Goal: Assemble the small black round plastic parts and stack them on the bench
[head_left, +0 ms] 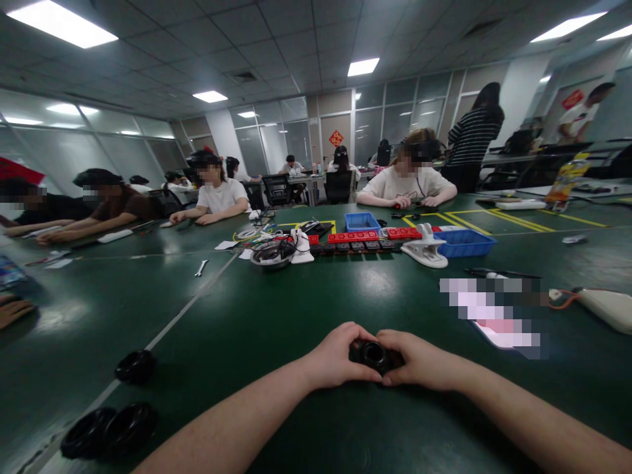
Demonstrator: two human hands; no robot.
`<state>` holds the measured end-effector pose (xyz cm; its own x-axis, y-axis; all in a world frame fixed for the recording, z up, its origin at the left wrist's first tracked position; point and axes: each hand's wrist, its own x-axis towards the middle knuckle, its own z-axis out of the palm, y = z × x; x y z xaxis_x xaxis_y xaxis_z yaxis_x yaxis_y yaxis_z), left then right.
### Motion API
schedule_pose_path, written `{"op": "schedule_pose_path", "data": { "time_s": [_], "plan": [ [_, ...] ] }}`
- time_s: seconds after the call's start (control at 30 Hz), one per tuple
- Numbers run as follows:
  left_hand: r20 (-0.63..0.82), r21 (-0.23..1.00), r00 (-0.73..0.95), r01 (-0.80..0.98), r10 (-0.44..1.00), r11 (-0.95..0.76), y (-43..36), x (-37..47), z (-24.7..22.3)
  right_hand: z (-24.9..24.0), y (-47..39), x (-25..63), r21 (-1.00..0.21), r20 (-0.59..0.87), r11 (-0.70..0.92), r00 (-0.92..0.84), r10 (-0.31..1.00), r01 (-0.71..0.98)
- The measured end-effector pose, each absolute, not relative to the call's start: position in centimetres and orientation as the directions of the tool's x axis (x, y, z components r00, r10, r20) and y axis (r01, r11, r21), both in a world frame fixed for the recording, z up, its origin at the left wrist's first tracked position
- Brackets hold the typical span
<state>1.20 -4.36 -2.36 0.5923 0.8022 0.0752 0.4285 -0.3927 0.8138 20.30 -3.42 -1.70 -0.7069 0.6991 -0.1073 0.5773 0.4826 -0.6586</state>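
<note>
A black ring-shaped part (374, 355) with a round hole sits between both hands, low over the green table (276, 316). My left hand (338, 355) grips its left side, fingers curved over the top and thumb beneath. From the right, my right hand (415, 359) is closed on the same part, its thumb near the other thumb at the bottom. The fingers hide part of its edges. Three similar black rings lie at the lower left: one (135, 367) by itself, and two (89, 432) (130, 428) side by side and touching.
Beyond the hands are a metal bowl (272, 253) with cables, red sockets (353, 236), a white clamp (425, 249) and blue trays (465, 243) (362, 222). A wrench (201, 268) lies left; a pixelated phone (498, 319) lies right. Several people sit around the table.
</note>
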Motion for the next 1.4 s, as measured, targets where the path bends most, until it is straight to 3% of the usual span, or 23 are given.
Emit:
{"op": "schedule_pose_path", "data": {
  "time_s": [0.73, 1.1, 1.4],
  "plan": [
    [0.083, 0.787, 0.542, 0.48, 0.837, -0.389, -4.9, 1.7, -1.8, -3.1, -3.1, 20.3, -0.714, -0.123, 0.353, -0.605, 0.787, 0.604],
    [0.129, 0.75, 0.381, 0.566, 0.915, -0.342, -5.4, 2.3, -2.4, -3.8, -3.8, 19.2, -0.511, 0.013, 0.391, -0.448, 0.894, 0.765],
    [0.195, 0.712, 0.232, 0.634, 0.953, -0.3, -5.6, 2.9, -2.8, -3.6, -4.6, 17.6, -0.397, 0.058, 0.288, -0.29, 0.955, 0.871]
  ]
}}
